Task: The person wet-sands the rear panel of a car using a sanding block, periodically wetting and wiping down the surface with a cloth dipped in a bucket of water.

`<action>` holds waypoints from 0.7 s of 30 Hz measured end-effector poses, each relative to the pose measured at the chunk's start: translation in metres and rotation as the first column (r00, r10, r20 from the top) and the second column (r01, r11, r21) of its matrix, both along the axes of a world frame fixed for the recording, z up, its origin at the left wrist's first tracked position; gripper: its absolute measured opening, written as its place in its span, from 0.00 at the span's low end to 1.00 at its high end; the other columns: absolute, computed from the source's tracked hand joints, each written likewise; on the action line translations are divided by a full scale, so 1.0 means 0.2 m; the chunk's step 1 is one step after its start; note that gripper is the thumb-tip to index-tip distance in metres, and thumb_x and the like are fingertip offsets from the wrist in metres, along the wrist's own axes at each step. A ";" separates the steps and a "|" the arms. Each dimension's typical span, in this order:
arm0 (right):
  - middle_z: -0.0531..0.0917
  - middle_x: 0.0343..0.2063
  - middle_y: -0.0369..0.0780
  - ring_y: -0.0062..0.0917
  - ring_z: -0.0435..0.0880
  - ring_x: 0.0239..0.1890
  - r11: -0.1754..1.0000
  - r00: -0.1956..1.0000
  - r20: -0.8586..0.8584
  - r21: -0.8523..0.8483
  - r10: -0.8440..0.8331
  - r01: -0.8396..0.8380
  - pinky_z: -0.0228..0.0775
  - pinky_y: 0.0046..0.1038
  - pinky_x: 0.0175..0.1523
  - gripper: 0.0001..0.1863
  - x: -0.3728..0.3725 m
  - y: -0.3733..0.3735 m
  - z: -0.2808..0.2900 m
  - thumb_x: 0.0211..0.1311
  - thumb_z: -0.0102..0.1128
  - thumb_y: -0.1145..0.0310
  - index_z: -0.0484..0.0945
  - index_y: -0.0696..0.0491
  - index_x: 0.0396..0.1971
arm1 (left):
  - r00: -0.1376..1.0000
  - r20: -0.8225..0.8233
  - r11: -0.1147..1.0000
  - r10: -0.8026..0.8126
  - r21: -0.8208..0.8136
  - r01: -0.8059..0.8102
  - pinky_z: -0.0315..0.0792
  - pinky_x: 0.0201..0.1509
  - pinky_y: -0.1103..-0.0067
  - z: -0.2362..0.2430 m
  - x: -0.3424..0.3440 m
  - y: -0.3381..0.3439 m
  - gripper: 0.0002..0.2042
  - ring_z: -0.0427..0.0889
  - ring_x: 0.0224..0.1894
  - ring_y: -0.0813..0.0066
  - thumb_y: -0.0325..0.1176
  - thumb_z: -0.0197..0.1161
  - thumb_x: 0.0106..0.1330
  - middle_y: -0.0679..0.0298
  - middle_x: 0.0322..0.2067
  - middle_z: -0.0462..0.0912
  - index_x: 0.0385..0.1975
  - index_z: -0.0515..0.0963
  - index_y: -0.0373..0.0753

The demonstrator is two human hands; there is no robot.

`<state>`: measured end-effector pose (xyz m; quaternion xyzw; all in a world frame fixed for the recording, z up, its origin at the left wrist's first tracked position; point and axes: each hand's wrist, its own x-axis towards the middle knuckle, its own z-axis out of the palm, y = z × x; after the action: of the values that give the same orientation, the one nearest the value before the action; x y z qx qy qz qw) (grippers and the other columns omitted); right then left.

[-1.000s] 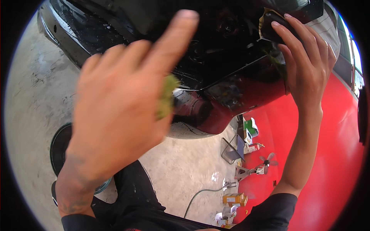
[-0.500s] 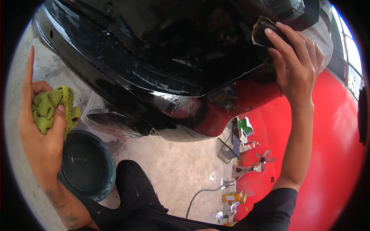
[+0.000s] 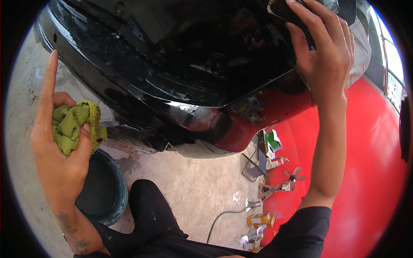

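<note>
Centrally and across the top of the frame extends a glossy black, curved car body panel (image 3: 172, 56) beaded with water. At left, the left hand (image 3: 60, 161) grips a crumpled olive-green textured cloth (image 3: 72, 129) between thumb and curled fingers, its index finger extended upward; the cloth is held near the panel's lower left edge. At upper right, the right hand (image 3: 329, 64) is curved around a dark pad with a pale edge (image 3: 278, 9), held at the panel and partly cut off by the upper border. A round dark-green basin (image 3: 119, 193) stands at lower left on the pale concrete floor (image 3: 202, 185). At lower right, an orange-yellow cardboard box (image 3: 260, 220) lies beside a large red surface (image 3: 370, 172).
</note>
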<state>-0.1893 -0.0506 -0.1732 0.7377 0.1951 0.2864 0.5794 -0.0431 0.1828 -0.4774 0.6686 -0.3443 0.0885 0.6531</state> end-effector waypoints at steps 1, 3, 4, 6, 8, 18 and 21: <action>0.87 0.49 0.35 0.32 0.85 0.46 1.000 1.000 -0.001 -0.004 -0.006 0.006 0.74 0.33 0.52 0.22 -0.02 0.00 0.00 0.57 0.74 0.72 0.87 0.43 0.53 | 1.000 0.008 1.000 -0.020 -0.003 0.020 0.74 0.45 0.80 0.00 0.00 -0.02 0.46 0.77 0.37 0.77 0.15 0.53 0.55 0.64 0.41 0.72 0.80 0.57 0.46; 0.87 0.48 0.36 0.33 0.85 0.45 0.999 0.999 -0.012 0.027 -0.034 0.034 0.74 0.34 0.52 0.22 -0.05 0.00 -0.02 0.57 0.74 0.72 0.87 0.43 0.53 | 1.000 0.021 1.000 0.022 -0.016 -0.022 0.74 0.45 0.81 0.01 0.00 0.01 0.46 0.77 0.36 0.77 0.14 0.53 0.55 0.63 0.41 0.72 0.80 0.57 0.45; 0.87 0.48 0.36 0.33 0.85 0.45 0.999 1.000 -0.013 0.031 -0.026 0.027 0.74 0.34 0.52 0.22 -0.07 0.00 -0.03 0.57 0.74 0.72 0.87 0.43 0.53 | 0.998 0.034 0.998 0.056 -0.035 -0.055 0.74 0.45 0.81 0.01 -0.01 0.03 0.46 0.77 0.36 0.77 0.14 0.54 0.55 0.63 0.41 0.72 0.80 0.57 0.45; 0.86 0.48 0.36 0.34 0.85 0.46 0.995 0.995 -0.001 0.027 -0.097 0.097 0.73 0.34 0.53 0.22 -0.11 -0.01 -0.03 0.57 0.74 0.72 0.86 0.43 0.53 | 0.996 0.041 0.997 0.074 -0.027 -0.073 0.74 0.46 0.81 0.03 -0.01 0.02 0.46 0.77 0.36 0.77 0.14 0.53 0.55 0.63 0.41 0.72 0.80 0.56 0.45; 0.87 0.48 0.36 0.33 0.85 0.46 0.998 0.998 0.014 0.020 -0.064 0.064 0.73 0.34 0.52 0.22 -0.05 0.00 -0.02 0.57 0.74 0.72 0.87 0.43 0.53 | 0.995 0.049 0.996 0.087 -0.017 -0.086 0.74 0.47 0.81 0.05 -0.02 0.01 0.46 0.77 0.36 0.77 0.14 0.53 0.55 0.63 0.41 0.71 0.80 0.56 0.45; 0.86 0.54 0.33 0.31 0.83 0.53 0.974 0.978 -0.017 -0.101 -0.208 0.205 0.66 0.34 0.60 0.24 -0.18 0.00 0.02 0.57 0.72 0.73 0.86 0.39 0.55 | 0.993 0.076 0.995 0.092 -0.032 -0.090 0.72 0.46 0.82 0.03 0.00 0.02 0.45 0.76 0.38 0.79 0.14 0.54 0.56 0.63 0.42 0.72 0.80 0.56 0.44; 0.85 0.55 0.32 0.31 0.82 0.56 0.971 0.977 -0.015 -0.110 -0.214 0.211 0.65 0.34 0.61 0.25 -0.10 0.04 0.04 0.56 0.71 0.75 0.86 0.39 0.55 | 0.999 0.050 1.000 0.015 -0.028 -0.014 0.72 0.47 0.82 0.03 -0.01 0.01 0.44 0.76 0.40 0.79 0.14 0.54 0.57 0.63 0.42 0.71 0.80 0.57 0.44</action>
<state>-0.2090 -0.0426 -0.1646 0.7257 0.1379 0.2021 0.6430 -0.0457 0.1853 -0.4704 0.6597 -0.3547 0.1148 0.6526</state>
